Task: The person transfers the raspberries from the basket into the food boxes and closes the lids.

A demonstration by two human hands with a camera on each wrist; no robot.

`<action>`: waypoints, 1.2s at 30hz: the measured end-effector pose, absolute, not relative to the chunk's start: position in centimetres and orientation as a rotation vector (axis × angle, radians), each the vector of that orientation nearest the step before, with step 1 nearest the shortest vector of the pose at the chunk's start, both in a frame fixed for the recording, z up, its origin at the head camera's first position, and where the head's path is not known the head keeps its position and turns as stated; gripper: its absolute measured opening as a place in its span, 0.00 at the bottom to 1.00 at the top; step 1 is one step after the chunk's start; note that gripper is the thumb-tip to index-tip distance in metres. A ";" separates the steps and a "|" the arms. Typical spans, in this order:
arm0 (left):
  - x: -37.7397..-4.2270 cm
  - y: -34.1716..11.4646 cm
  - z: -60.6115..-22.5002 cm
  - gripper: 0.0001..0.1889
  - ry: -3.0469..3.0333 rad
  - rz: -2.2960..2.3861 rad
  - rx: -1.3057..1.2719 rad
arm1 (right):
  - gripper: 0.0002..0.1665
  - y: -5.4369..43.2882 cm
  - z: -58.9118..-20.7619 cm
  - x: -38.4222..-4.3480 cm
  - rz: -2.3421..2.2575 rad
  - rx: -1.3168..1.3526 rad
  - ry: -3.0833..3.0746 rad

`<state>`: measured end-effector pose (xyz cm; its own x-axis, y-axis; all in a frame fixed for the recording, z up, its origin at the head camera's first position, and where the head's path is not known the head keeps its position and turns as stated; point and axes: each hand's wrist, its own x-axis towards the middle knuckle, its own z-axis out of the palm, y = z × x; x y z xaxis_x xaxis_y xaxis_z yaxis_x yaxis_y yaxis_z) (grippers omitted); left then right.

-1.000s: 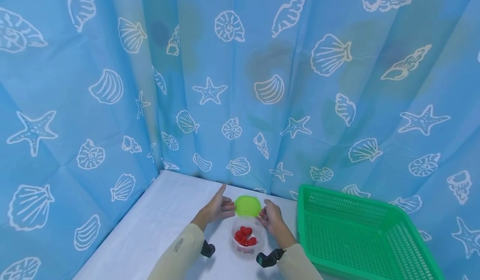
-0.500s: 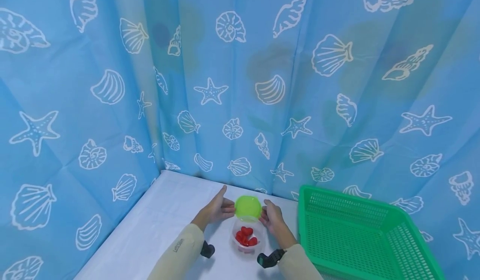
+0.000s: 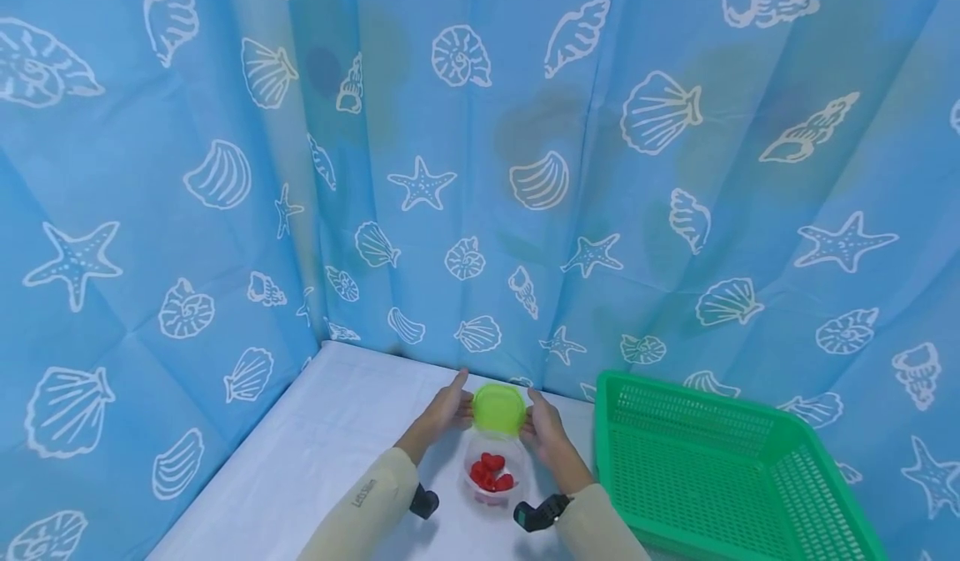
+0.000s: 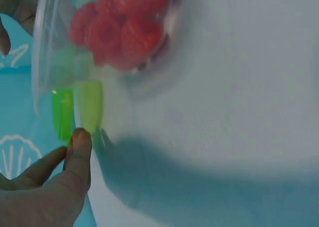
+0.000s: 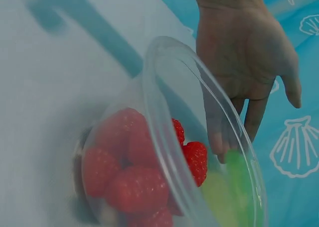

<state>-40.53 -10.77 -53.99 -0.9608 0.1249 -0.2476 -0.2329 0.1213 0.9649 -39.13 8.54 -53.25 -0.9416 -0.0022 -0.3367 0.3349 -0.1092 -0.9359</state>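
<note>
A clear plastic bowl [image 3: 517, 468] stands on the white table with several red raspberries [image 3: 491, 471] inside. Behind its far rim, a bright green lid [image 3: 498, 408] stands tilted up between both hands. My left hand [image 3: 446, 408] touches the lid's left edge with extended fingertips, its thumb pointing up. At the opposite edge is my right hand [image 3: 546, 428], fingers partly behind the lid and thumb raised. The left wrist view catches the left hand [image 4: 55, 187] at the lid's edge [image 4: 62, 115]. In the right wrist view the left palm [image 5: 244, 57] shows beyond the bowl; the right hand is hidden.
A large green perforated basket [image 3: 720, 469] stands to the right of the right forearm. The white tabletop [image 3: 300, 453] stretches left to a blue shell-print curtain [image 3: 480, 169], which rises behind and along the left side. Black wrist cameras [image 3: 424, 501] hang under the sleeves.
The lid has shifted slightly away from the bowl and stands more upright. My left hand has moved a little right and forward; the right hand follows slightly. Bowl and raspberries stay in place.
</note>
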 end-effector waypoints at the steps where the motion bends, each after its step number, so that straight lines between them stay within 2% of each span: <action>1: -40.5 -10.6 -53.9 0.48 2.137 1.914 -0.112 | 0.40 8.5 -53.2 -39.1 -2.152 0.360 1.938; 20: -40.2 -10.3 -52.5 0.43 2.194 2.014 -0.118 | 0.35 9.5 -50.9 -38.7 -2.177 0.284 2.044; 36: -39.4 -9.3 -50.6 0.42 2.030 2.203 -0.015 | 0.39 10.9 -49.7 -38.2 -2.395 0.119 1.822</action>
